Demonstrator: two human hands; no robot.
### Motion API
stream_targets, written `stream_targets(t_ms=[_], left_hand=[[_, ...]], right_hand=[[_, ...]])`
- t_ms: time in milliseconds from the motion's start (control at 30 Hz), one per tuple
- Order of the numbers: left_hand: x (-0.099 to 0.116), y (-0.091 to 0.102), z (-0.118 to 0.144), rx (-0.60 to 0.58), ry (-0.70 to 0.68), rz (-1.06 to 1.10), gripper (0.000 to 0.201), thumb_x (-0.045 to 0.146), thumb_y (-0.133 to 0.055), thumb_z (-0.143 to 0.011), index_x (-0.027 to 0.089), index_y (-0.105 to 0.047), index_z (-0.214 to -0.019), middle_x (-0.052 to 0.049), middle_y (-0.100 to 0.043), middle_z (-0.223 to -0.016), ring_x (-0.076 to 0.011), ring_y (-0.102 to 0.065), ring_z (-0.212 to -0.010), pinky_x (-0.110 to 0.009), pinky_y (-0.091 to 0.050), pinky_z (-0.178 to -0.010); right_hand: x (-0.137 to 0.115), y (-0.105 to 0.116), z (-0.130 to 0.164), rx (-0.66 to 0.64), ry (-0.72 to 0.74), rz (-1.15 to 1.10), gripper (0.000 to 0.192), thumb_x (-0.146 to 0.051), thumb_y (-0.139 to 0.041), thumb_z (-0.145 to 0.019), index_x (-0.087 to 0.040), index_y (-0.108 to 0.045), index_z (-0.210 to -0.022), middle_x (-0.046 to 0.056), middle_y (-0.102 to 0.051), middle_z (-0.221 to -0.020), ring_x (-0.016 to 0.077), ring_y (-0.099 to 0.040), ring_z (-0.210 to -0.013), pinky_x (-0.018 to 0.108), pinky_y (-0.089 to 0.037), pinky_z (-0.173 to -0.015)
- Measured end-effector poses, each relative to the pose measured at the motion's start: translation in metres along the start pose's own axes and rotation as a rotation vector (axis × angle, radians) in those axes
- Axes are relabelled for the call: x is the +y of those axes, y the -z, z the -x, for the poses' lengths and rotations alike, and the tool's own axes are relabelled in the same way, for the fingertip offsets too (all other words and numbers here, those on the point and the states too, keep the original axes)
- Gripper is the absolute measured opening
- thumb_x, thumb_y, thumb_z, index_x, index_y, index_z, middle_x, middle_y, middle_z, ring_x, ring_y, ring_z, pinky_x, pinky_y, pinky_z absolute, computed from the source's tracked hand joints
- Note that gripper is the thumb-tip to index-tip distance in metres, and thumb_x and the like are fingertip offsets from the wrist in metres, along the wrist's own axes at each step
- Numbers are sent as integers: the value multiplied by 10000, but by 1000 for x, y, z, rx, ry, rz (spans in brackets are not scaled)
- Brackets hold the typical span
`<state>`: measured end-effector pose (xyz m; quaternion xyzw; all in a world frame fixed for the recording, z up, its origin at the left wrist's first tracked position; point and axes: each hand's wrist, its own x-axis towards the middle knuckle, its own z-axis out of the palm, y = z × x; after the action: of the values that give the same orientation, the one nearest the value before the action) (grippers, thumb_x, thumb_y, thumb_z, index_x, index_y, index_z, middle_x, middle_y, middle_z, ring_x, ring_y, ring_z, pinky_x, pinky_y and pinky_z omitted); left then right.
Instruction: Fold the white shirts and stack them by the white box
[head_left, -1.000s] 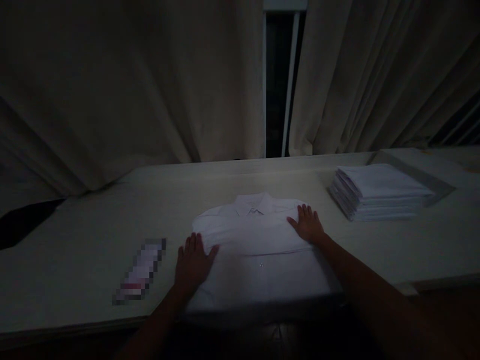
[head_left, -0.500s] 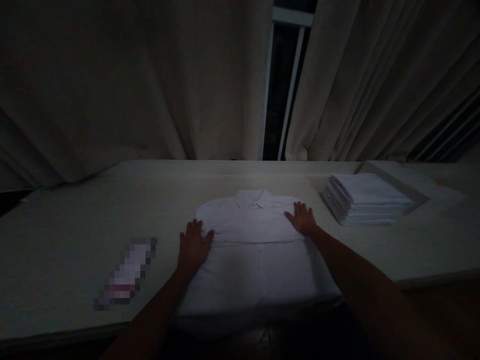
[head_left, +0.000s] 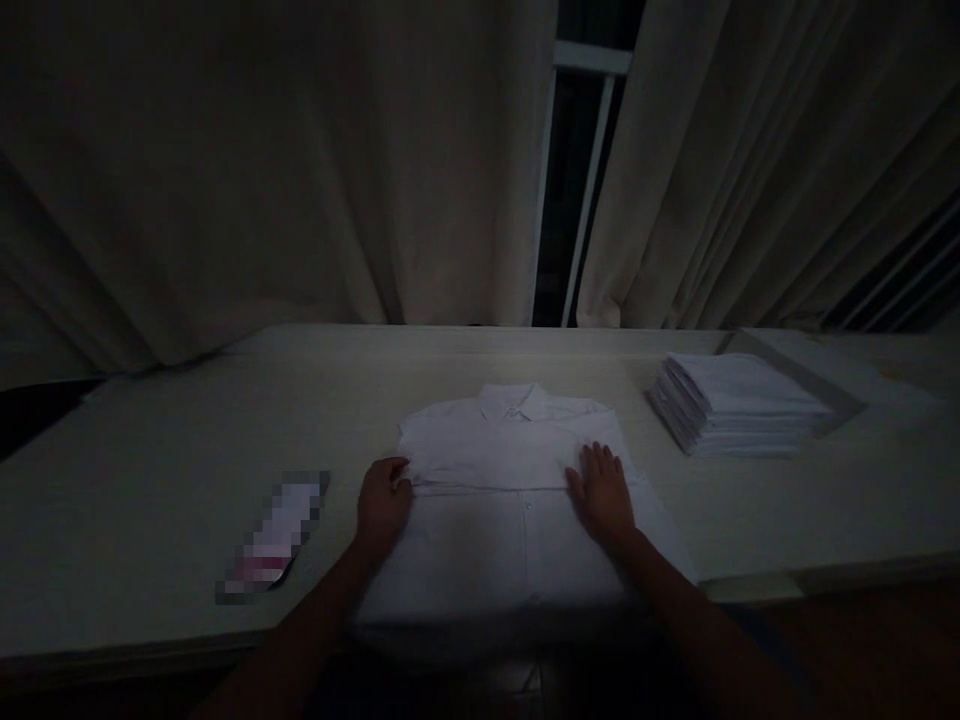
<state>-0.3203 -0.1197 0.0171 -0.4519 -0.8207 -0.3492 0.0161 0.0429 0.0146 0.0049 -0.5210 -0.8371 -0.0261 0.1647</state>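
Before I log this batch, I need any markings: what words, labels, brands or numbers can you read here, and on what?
None can be read.
white shirt: no print shows; any collar label is too small and dim to tell.
stack of folded white cloth: no text in view.
small flat item on the table, left of the left hand: pixelated, unreadable.
The right hand lies flat on the shirt and covers no visible writing.

bare table (head_left: 465,365) behind shirt (head_left: 510,470), shirt stack (head_left: 739,405) blocking right, blurred object (head_left: 274,535) left

very dim, murky picture, darkest toward the edges
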Motion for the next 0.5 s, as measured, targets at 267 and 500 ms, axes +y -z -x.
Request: stream_targets(t_ms=[267, 500], left_hand=[[-14, 35, 0, -242, 116, -70, 372, 467, -436, -838, 209, -696, -906, -86, -735, -982, -253, -674, -926, -347, -485, -826], [5, 18, -28, -412, 189, -159, 489, 636, -512, -732, 206, -629, -529, -139, -685, -618, -302, -670, -640, -372, -471, -624]], right_hand=[[-2, -4, -6, 44, -22, -27, 642, -473, -192, -1018, -47, -452, -1424, 200, -372, -1520, 312, -265, -1443, 493, -115, -1181], [-3, 0, -4, 20, -37, -51, 657, -480, -174, -1018, -39, -463, -1410, 207, -410, -1494, 307, -309, -1423, 491, -105, -1179]])
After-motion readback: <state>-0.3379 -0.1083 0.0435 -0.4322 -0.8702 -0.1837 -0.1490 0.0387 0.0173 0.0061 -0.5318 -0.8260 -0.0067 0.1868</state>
